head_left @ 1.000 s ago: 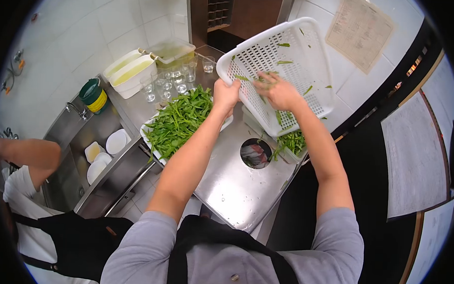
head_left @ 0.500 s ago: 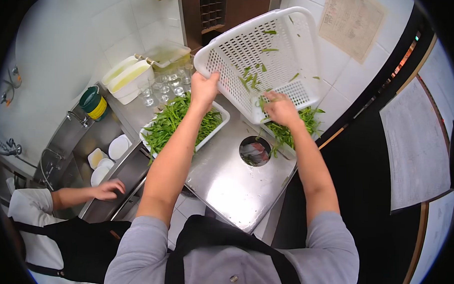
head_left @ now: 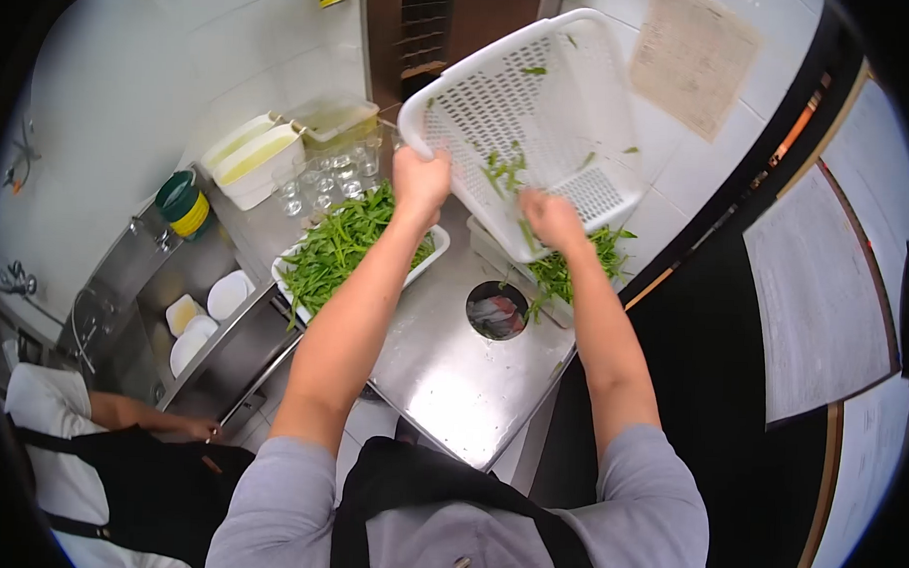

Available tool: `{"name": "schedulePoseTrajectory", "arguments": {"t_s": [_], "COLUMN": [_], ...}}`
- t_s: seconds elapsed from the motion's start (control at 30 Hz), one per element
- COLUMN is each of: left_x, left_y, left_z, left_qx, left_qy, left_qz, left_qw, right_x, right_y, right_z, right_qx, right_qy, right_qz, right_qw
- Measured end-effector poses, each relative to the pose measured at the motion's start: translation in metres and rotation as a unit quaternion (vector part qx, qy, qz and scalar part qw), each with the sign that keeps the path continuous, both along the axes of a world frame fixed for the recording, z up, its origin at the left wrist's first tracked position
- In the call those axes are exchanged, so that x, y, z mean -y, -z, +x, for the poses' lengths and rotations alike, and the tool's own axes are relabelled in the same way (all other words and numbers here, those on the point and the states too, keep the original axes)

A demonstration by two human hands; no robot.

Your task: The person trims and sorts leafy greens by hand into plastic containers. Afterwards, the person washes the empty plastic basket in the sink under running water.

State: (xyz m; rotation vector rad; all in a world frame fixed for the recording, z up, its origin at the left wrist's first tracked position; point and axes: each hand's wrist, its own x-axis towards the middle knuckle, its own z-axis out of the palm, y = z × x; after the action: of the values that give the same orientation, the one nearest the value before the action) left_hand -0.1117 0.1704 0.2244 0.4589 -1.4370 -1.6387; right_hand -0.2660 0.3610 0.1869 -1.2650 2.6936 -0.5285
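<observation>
A white perforated plastic basket is tilted up over the steel counter, its open side toward me. My left hand is closed around its near left rim. Scraps of cut leafy greens cling to the inside walls and bottom. At the basket's lower edge, my right hand has its fingers curled in, slightly blurred, with a green strip at the fingertips. Below it, more cut greens lie in a container partly hidden by the basket and my arm. On the left, a white tray holds a heap of greens.
The steel counter has a round hole with something reddish and grey inside. Glasses and white bins stand behind the tray. A sink holds white dishes. A co-worker stands at the left.
My right hand has moved slightly, its fingers now more curled at the basket's lower edge. The basket is still tilted in my left hand. The co-worker's hand has moved down along the sink front.
</observation>
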Motion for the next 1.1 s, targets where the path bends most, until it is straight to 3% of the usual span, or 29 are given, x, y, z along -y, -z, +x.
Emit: {"name": "schedulePoseTrajectory", "arguments": {"t_s": [0.03, 0.07, 0.13, 0.2, 0.23, 0.27, 0.3, 0.33, 0.37, 0.43, 0.5, 0.53, 0.6, 0.63, 0.73, 0.77, 0.83, 0.93, 0.97, 1.03, 1.1], "left_x": [-0.008, -0.018, -0.035, -0.039, -0.047, -0.049, -0.036, -0.023, -0.023, -0.031, -0.046, -0.055, -0.064, -0.071, -0.071, -0.072, -0.080, -0.087, -0.084, -0.071, -0.062], "left_y": [0.003, 0.008, 0.013, 0.013, -0.005, -0.016, -0.005, 0.006, -0.002, 0.006, 0.003, 0.008, 0.017, 0.001, -0.011, -0.008, -0.003, -0.018, -0.012, 0.009, -0.005], "left_z": [-0.004, -0.008, -0.014, -0.020, -0.005, 0.013, 0.005, -0.007, 0.004, -0.005, 0.005, -0.001, -0.015, 0.000, 0.001, 0.000, -0.002, 0.023, 0.017, -0.010, -0.001], "left_qx": [-0.002, -0.002, -0.004, 0.053, 0.058, 0.045, 0.030, 0.083, 0.057, 0.100, 0.027, 0.019, 0.010, 0.018, 0.028, -0.016, -0.049, 0.054, 0.016, -0.107, -0.108], "left_qy": [0.000, 0.004, 0.024, -0.014, -0.027, -0.033, -0.025, -0.106, -0.098, -0.118, -0.055, -0.029, -0.033, -0.005, 0.008, -0.026, -0.039, 0.005, -0.014, -0.099, -0.102], "left_qz": [0.001, 0.003, -0.033, -0.113, -0.090, -0.091, -0.069, -0.131, -0.138, -0.166, -0.159, -0.154, -0.131, -0.101, -0.104, -0.141, -0.179, -0.144, -0.193, -0.244, -0.232], "left_qw": [1.000, 1.000, 0.999, 0.992, 0.994, 0.994, 0.997, 0.982, 0.984, 0.974, 0.985, 0.988, 0.991, 0.995, 0.994, 0.990, 0.982, 0.988, 0.981, 0.959, 0.961], "right_x": [0.007, 0.014, 0.031, 0.036, 0.032, 0.020, 0.006, -0.009, -0.025, -0.039, -0.030, -0.027, -0.014, -0.017, -0.024, -0.021, -0.017, -0.021, -0.026, -0.034, -0.056], "right_y": [-0.008, -0.016, -0.061, -0.048, -0.020, 0.006, 0.013, 0.018, 0.044, 0.055, 0.041, 0.047, 0.067, 0.087, 0.120, 0.122, 0.130, 0.117, 0.124, 0.113, 0.110], "right_z": [-0.003, -0.008, 0.004, 0.015, 0.000, -0.005, -0.002, -0.003, -0.022, -0.030, -0.030, -0.022, -0.007, -0.002, 0.007, 0.003, -0.022, 0.001, -0.008, -0.001, -0.004], "right_qx": [-0.130, -0.251, -0.381, -0.482, -0.390, -0.350, -0.391, -0.374, -0.341, -0.283, -0.164, -0.167, -0.234, -0.294, -0.323, -0.282, -0.236, -0.145, -0.173, -0.275, -0.296], "right_qy": [-0.015, -0.025, -0.098, -0.134, -0.232, -0.211, -0.204, -0.225, -0.226, -0.215, -0.092, -0.099, 0.006, -0.026, 0.020, 0.016, -0.109, -0.044, -0.039, -0.100, -0.080], "right_qz": [-0.156, -0.306, -0.372, -0.175, -0.139, -0.126, -0.052, 0.017, 0.123, 0.144, 0.208, 0.204, -0.050, -0.080, 0.015, -0.002, -0.066, -0.131, -0.045, -0.018, -0.036], "right_qw": [0.979, 0.918, 0.841, 0.848, 0.880, 0.904, 0.896, 0.899, 0.904, 0.924, 0.960, 0.960, 0.971, 0.952, 0.946, 0.959, 0.963, 0.980, 0.983, 0.956, 0.951]}}
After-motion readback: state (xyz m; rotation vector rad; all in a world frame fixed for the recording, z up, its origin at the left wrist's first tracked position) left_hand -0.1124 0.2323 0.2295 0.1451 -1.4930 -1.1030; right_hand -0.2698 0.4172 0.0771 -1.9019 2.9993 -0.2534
